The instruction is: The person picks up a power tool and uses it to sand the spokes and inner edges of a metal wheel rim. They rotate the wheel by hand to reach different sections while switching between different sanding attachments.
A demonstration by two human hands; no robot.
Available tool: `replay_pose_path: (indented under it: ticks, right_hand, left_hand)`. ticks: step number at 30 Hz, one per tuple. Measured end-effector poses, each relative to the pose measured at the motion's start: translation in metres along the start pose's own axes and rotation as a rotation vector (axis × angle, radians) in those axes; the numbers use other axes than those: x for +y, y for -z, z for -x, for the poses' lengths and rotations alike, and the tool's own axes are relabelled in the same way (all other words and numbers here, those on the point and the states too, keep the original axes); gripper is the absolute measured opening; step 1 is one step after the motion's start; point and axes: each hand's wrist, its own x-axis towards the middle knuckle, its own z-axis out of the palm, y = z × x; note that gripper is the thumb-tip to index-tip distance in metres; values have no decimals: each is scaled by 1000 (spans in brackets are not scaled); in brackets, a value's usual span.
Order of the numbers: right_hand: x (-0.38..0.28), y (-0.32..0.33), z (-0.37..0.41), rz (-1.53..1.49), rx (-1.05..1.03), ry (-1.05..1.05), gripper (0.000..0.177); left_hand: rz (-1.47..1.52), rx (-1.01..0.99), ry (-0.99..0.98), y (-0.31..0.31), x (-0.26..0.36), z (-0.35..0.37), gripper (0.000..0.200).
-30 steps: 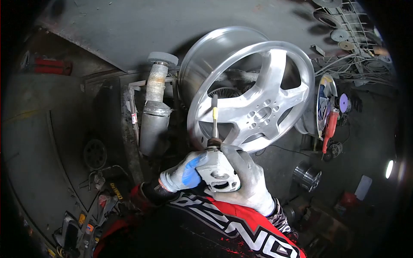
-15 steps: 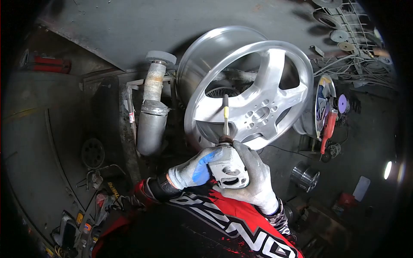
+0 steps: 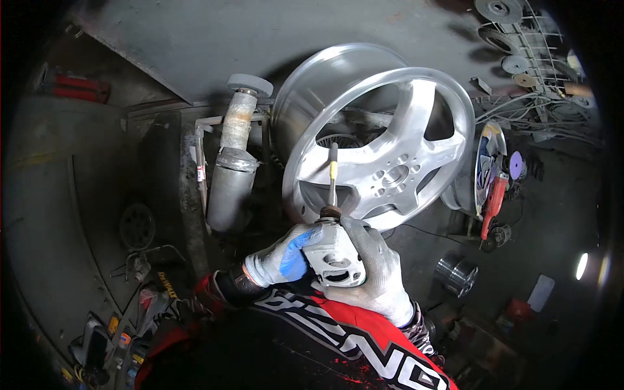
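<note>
Both gloved hands hold a grey power tool (image 3: 335, 257) in front of my chest. My left hand (image 3: 281, 259), in a grey and blue glove, is wrapped round its left side near the neck. My right hand (image 3: 380, 273), in a grey glove, grips the right side and underside. From the tool's front a thin shaft with a yellow band and a dark rod-shaped tip (image 3: 333, 153) points away from me. That tip lies over the left spoke of a shiny silver wheel rim (image 3: 416, 117); whether it touches the metal I cannot tell.
Left of the rim stands a grey cylinder (image 3: 231, 192) with a wrapped neck and round disc on top. A red grinder (image 3: 495, 205) hangs at the right beside another rim. Below it is a small metal spool (image 3: 457, 273). Discs (image 3: 499, 10) hang on a rack, upper right.
Both hands and the tool have shifted slightly left, and the tip has moved left along the spoke. The view has also shifted a little.
</note>
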Motion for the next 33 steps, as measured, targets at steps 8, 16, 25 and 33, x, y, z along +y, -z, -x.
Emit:
replay_pose_path:
  ticks: [8, 16, 25, 33]
  right_hand:
    - [-3, -10, -2, 23, -1, 62, 97]
    - [-12, -14, -1, 17, -35, 4, 101]
    - [-15, -18, 0, 49, 10, 15, 102]
    - [-20, -23, -1, 26, 24, 22, 101]
  left_hand:
    - [-39, -4, -17, 4, 9, 14, 53]
    - [-45, -20, -40, 10, 10, 21, 55]
    - [-50, 27, -8, 8, 12, 18, 55]
    - [-28, 96, -41, 6, 14, 22, 56]
